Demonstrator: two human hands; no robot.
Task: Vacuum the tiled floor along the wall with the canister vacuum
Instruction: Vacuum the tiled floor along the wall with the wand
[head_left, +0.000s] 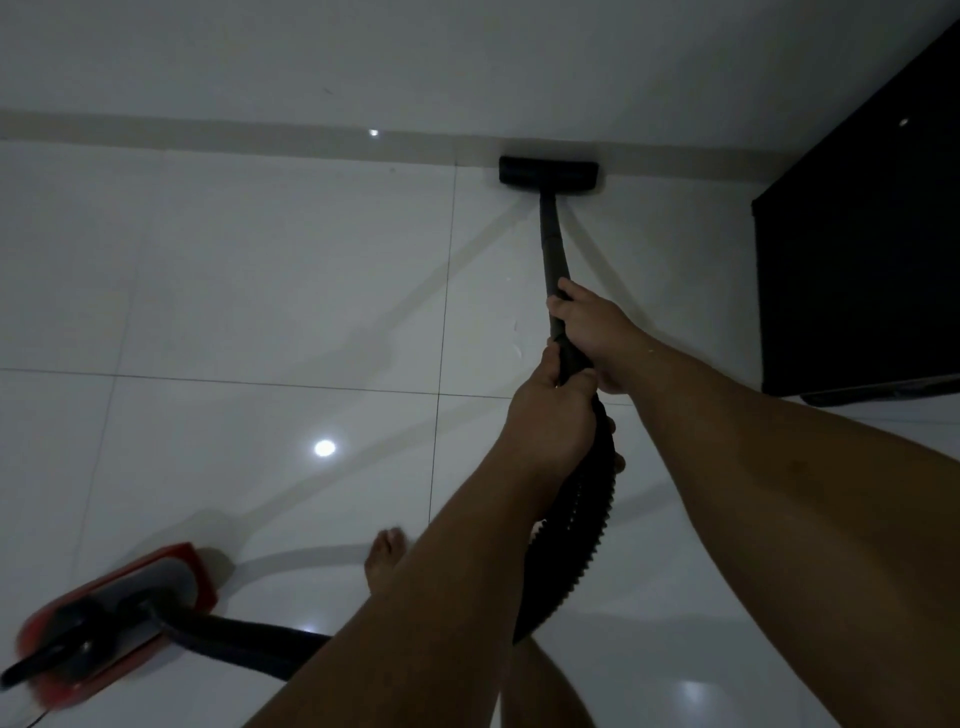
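Floor nozzle (549, 172): laid flat on the tiled floor (208, 286) at 12 o'clock, touching the skirting.
Wand (552, 244): clasped by the right hand (597, 332), fingers wrapped; the left hand (550, 421) is closed on the hose (582, 519) end behind it.
Canister vacuum (119, 618): at 8 o'clock, blurred.
Risk: the skirting may be knocked, or the dark cabinet (857, 249) at 2 o'clock struck, if the nozzle is swept sideways carelessly; the trailing hose may be tripped over by the bare foot (384, 561).

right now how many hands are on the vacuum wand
2. The right hand grips higher up the wand, nearer the floor head; the left hand holds just behind it, where the ribbed hose begins.
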